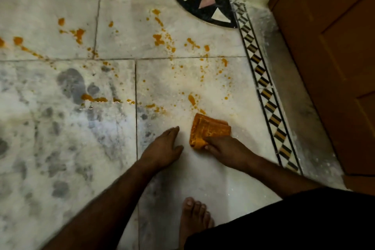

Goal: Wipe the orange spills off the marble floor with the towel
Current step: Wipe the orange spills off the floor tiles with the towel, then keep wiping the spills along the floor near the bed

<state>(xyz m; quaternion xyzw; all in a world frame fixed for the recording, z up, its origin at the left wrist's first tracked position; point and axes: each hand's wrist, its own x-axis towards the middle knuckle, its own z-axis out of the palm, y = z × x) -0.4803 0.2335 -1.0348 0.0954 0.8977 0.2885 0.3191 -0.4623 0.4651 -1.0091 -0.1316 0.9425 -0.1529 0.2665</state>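
The left hand (164,148) lies palm-down on the floor (60,148), its fingers (173,131) straight, close together and pointing away from the person. It holds nothing. The left forearm runs back from it toward the lower left of the view, fairly straight.

The right hand (225,150) sits just beside it, to the right, with a narrow strip of bare marble between the two. Its fingers are curled over the near edge of the towel (209,128) and grip it there, knuckles up, wrist low to the floor. The right forearm comes in from the lower right, out of a dark garment (294,219).

The towel is folded into a small thick pad, stained orange, and lies flat on the floor, angled a little to the left. Most of it sticks out beyond the hand.

The spills (158,39) are scattered over the slabs beyond both hands: a few drops lie just past the towel's far corner, and larger blobs and streaks spread farther up and off to the left.

A bare foot (194,217) stands on the marble nearer the person than the hands. A patterned border (263,87) runs along the right, with a wooden door (324,67) beyond it.
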